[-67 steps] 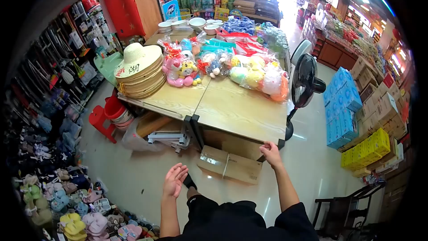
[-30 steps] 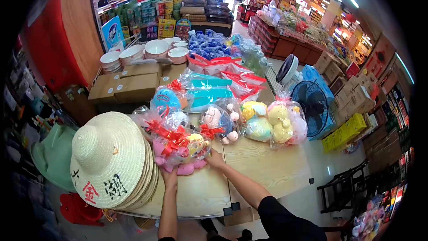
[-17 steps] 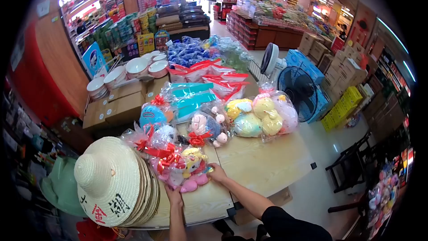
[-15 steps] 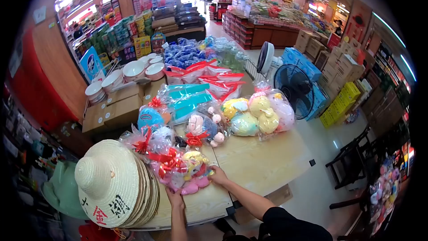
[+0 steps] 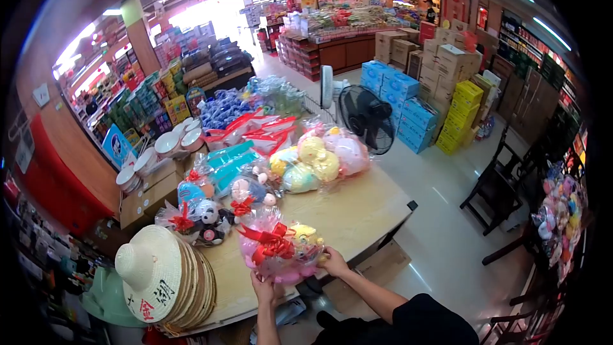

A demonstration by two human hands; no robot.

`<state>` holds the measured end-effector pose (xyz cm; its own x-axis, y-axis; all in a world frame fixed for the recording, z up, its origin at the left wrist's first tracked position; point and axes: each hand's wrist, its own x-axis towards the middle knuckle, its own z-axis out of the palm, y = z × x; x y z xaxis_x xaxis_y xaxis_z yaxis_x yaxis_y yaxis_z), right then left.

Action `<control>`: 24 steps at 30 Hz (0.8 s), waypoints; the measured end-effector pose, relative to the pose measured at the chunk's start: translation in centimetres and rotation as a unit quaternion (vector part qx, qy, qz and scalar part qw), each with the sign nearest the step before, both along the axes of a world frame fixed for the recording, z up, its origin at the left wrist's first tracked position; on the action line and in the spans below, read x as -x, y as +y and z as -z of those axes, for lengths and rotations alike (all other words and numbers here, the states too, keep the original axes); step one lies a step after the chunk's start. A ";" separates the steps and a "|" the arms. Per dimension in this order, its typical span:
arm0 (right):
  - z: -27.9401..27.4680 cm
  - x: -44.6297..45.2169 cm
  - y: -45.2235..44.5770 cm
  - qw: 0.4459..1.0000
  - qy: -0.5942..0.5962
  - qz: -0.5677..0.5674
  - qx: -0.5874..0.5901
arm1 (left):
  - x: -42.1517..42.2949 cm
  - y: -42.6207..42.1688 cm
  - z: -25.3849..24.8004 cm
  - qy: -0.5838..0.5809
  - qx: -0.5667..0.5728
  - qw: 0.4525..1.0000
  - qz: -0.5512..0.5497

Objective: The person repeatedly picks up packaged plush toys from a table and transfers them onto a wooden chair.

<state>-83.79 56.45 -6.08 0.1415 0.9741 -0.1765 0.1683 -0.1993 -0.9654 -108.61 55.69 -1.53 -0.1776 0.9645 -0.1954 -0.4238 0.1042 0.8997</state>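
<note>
Both my hands grip a clear-wrapped plush toy bundle (image 5: 273, 246), pink and yellow with a big red ribbon bow, at the table's near edge. Fingers of my left hand (image 5: 263, 289) close on its lower left side; my right hand (image 5: 333, 262) grasps its lower right side. Just beyond lie a wrapped panda plush (image 5: 209, 214) and a grey plush with a red bow (image 5: 246, 193). Farther right, wrapped yellow and pink plush toys (image 5: 319, 158) rest on the wooden table (image 5: 357, 204). My fingertips are partly hidden by the bundle.
Left of my hands stands a stack of straw hats (image 5: 159, 275). Red-and-white packages (image 5: 249, 131), teal packages (image 5: 227, 165) and white bowls (image 5: 167, 144) occupy the far side. A black fan (image 5: 365, 118), blue cartons (image 5: 415, 124) and a dark chair (image 5: 495, 182) stand beyond the table.
The held bundle has moved right and towards me, away from the panda plush, which now shows. My view has turned to the right. Both hands have kept their grip.
</note>
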 end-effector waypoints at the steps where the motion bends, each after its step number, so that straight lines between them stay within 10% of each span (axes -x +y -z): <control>1: 0.5 -1.6 -1.2 1.000 0.003 0.014 -0.017 | -1.6 -0.6 -0.6 -0.006 -0.006 1.000 0.008; 5: -0.9 -8.7 -7.2 0.991 0.128 0.036 -0.028 | -8.9 -3.8 -2.2 -0.012 -0.007 0.999 0.037; 24: -4.0 -39.7 -44.4 0.879 -0.041 0.470 -0.064 | -48.9 -23.6 -2.6 -0.020 0.044 0.883 0.466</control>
<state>-44.12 12.06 -2.07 0.9020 0.4309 -0.0245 0.0584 -0.1781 -0.9823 -59.72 32.05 1.10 0.6946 0.6691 -0.2644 -0.1492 0.4935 0.8569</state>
